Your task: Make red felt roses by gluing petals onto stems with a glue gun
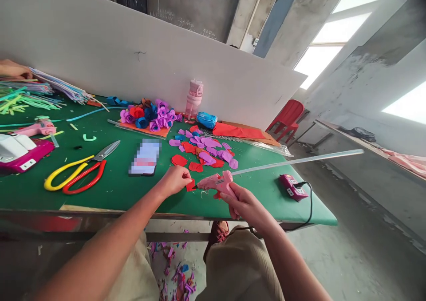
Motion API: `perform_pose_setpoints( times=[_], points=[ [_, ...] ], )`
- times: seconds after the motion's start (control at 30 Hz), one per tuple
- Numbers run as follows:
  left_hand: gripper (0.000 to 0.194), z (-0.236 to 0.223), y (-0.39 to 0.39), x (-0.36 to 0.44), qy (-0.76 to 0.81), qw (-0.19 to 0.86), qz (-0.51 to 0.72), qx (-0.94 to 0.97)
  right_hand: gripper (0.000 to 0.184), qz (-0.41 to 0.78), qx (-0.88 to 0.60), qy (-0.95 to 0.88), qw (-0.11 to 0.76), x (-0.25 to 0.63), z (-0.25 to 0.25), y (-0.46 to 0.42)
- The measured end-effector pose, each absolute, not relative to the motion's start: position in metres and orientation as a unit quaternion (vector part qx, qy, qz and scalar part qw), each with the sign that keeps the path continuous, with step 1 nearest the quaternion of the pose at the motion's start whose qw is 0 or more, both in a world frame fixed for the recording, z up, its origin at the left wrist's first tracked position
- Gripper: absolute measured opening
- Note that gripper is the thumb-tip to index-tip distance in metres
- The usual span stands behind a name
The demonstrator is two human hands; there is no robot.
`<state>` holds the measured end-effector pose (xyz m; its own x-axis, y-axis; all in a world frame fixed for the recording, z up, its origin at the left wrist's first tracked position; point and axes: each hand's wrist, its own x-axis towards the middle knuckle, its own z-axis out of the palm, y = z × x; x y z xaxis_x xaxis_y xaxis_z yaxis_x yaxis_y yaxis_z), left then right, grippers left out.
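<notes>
Our left hand (175,180) pinches red paper (190,186), our right hand (245,203) grips a glue gun (213,182), its print (220,181) unreadable!

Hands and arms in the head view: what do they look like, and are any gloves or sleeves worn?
The left hand and right hand are ordinary human ones, with no gloves. The left forearm and right forearm show no sleeves, and I see no watch, bracelet or markings on either.
</notes>
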<state>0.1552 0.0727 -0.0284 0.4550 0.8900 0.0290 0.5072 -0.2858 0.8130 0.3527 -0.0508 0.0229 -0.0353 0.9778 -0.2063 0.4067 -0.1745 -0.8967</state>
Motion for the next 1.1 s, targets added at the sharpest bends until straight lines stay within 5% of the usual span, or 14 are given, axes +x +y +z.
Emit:
perform_pose_setpoints(
  times=[0.53, 1.1],
  points=[
    [0.016, -0.027, 0.074, 0.154, 0.457, 0.369, 0.203, 0.783, 0.02, 0.257, -0.637, -0.7, 0.196, 0.336, 0.024, -0.04],
    [0.015, -0.024, 0.073, 0.154, 0.449, 0.373, 0.2, 0.787, 0.021, 0.225, -0.641, -0.715, 0.166, 0.332, 0.025, -0.039]
  ],
)
